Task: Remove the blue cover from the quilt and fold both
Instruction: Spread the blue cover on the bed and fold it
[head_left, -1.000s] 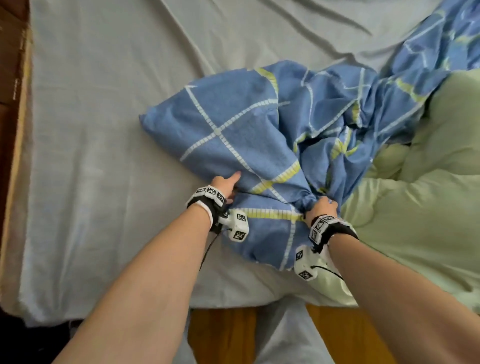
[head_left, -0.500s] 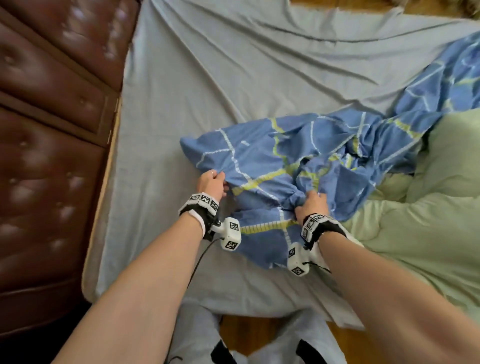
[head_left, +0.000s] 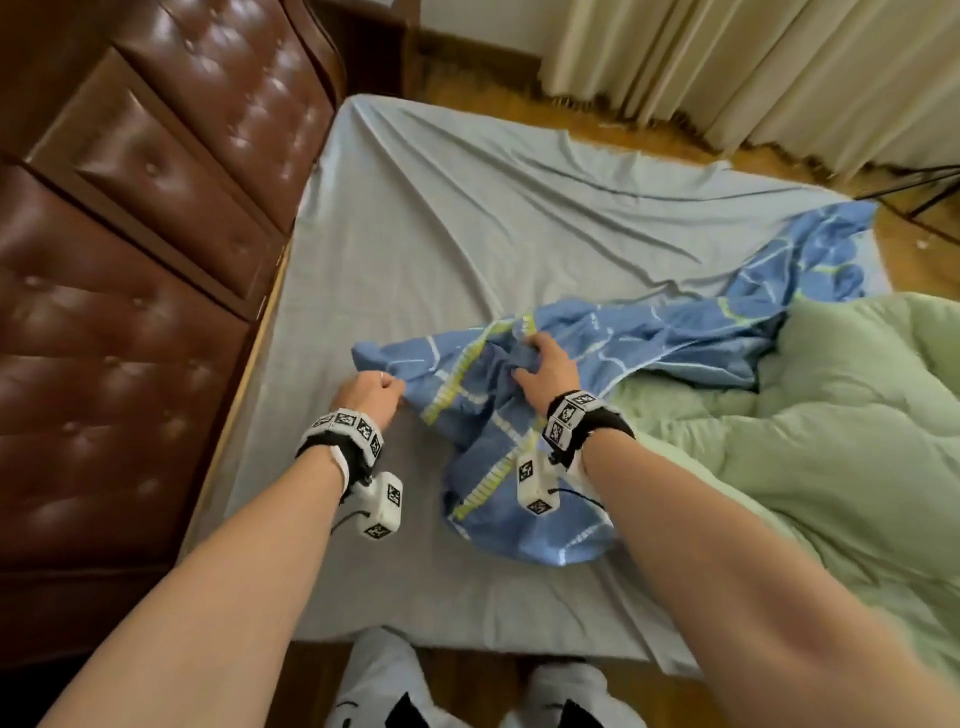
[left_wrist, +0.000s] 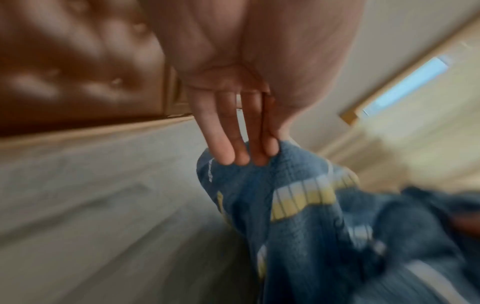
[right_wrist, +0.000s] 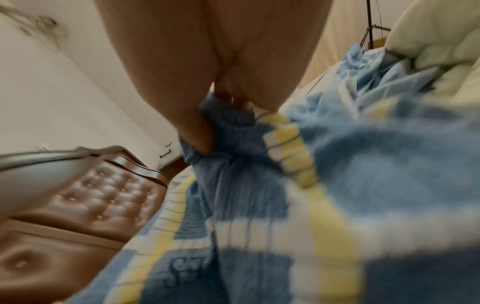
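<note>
The blue cover, checked with white and yellow lines, lies crumpled across the grey bed sheet, its far end trailing to the right edge of the bed. The pale green quilt is heaped bare on the right. My left hand pinches the cover's near left edge; the left wrist view shows the cover held between fingers and thumb. My right hand grips a bunch of the cover at its middle, and the right wrist view shows the cloth gathered in the fist.
A brown tufted leather headboard runs along the bed's left side. Cream curtains hang beyond the far wooden floor. A dark tripod leg stands at the far right. My feet in white slippers stand at the bed's near edge.
The head view has tilted up, showing more bed, headboard and curtains. The cover has flattened and stretched out. My right hand has moved further up the cover; my left hand still holds its edge.
</note>
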